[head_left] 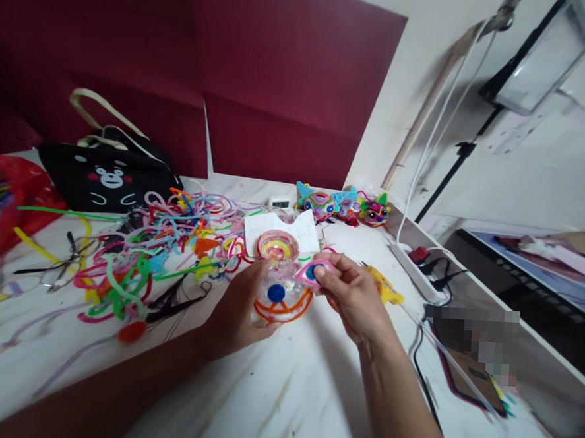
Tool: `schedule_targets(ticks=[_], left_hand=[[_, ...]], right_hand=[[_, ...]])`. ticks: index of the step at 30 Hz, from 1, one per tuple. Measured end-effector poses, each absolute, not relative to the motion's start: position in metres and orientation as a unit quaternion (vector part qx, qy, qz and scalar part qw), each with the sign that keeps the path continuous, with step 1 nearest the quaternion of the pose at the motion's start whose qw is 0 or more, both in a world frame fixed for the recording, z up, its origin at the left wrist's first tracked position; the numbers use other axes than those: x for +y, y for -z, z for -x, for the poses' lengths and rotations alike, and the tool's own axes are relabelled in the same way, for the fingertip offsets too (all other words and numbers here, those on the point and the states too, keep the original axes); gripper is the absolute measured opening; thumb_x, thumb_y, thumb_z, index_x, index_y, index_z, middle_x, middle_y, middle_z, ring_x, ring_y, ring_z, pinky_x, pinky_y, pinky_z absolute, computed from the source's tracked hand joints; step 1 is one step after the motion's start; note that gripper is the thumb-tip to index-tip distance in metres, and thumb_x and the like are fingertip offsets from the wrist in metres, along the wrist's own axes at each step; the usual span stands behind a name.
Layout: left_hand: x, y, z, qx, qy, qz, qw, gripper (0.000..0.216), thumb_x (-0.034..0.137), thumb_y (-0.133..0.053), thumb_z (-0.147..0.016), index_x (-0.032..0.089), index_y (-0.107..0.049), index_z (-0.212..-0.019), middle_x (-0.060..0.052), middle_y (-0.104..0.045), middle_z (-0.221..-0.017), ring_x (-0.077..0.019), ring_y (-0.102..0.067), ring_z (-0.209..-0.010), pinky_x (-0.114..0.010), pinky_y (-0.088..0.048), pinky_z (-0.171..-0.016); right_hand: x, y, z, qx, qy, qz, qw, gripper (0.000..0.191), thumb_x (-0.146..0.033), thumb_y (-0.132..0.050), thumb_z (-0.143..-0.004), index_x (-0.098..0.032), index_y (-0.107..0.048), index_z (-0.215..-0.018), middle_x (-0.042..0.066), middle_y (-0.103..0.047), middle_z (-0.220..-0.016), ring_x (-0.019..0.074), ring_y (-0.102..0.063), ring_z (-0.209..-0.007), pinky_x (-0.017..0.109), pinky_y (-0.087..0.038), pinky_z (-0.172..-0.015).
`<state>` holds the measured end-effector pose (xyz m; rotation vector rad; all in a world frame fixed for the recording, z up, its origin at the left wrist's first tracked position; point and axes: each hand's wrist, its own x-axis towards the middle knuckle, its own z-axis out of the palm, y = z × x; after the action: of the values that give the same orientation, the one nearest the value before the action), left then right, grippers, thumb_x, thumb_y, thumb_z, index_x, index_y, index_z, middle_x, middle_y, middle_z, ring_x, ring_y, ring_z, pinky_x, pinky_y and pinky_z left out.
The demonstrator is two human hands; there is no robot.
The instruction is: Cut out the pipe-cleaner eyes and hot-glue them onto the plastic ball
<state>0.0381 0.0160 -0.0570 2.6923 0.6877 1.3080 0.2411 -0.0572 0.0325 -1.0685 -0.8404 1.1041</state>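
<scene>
My left hand (pixel 240 308) is wrapped round a clear plastic craft body (pixel 272 310), which carries a blue disc and curved orange pipe cleaner strips. Between the thumb and fingers of my right hand (pixel 350 285) is a pink eye-shaped piece (pixel 307 281) with a blue centre. It is close to the clear body's upper right side; I cannot tell whether they touch. Just behind stands a round dish-like piece (pixel 277 246) with pink, red and yellow rings, on white paper (pixel 301 231). A yellow tool, perhaps a glue gun (pixel 386 287), lies right of my right hand.
Tangled pipe cleaners (pixel 172 238) and eyeglasses (pixel 58 274) cover the left side. A black bag (pixel 109 178) and red plastic bag (pixel 31 186) stand behind. Several colourful animal crafts (pixel 320 204) sit at the back. A power strip (pixel 420 276) and phone (pixel 466 372) lie right.
</scene>
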Motion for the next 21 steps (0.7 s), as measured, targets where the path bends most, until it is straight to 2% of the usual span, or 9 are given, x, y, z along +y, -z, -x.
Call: schedule_targets(ticks=[8, 15, 21], left_hand=[[0.018, 0.063, -0.038, 0.214, -0.444, -0.869, 0.044, 0.101, 0.027, -0.074, -0.075, 0.024, -0.015, -0.157, -0.02, -0.045, -0.146, -0.0389, -0.048, -0.135, -0.053, -0.046, -0.11], [0.02, 0.063, -0.038, 0.223, -0.446, -0.866, 0.045, 0.098, 0.031, -0.075, -0.074, 0.024, -0.019, -0.154, -0.019, -0.048, -0.145, -0.0378, -0.051, -0.133, -0.051, -0.048, -0.108], [0.017, 0.057, -0.038, 0.198, -0.437, -0.876, 0.045, 0.1, 0.025, -0.075, -0.073, 0.023, -0.018, -0.155, -0.02, -0.048, -0.143, -0.0383, -0.051, -0.132, -0.051, -0.049, -0.108]], right_hand=[[-0.057, -0.003, -0.233, -0.382, -0.475, 0.467, 0.641, 0.037, -0.04, -0.092, -0.059, -0.02, -0.075, -0.084, 0.0, -0.072, -0.069, 0.0143, -0.063, -0.063, 0.029, -0.054, -0.065], [-0.054, 0.007, -0.239, -0.391, -0.451, 0.477, 0.645, 0.033, -0.037, -0.09, -0.065, -0.022, -0.076, -0.09, 0.001, -0.075, -0.081, 0.0153, -0.065, -0.073, 0.028, -0.054, -0.072], [-0.055, 0.007, -0.235, -0.406, -0.422, 0.492, 0.644, 0.034, -0.039, -0.087, -0.068, -0.022, -0.076, -0.096, 0.001, -0.073, -0.083, 0.0156, -0.063, -0.074, 0.028, -0.051, -0.071]])
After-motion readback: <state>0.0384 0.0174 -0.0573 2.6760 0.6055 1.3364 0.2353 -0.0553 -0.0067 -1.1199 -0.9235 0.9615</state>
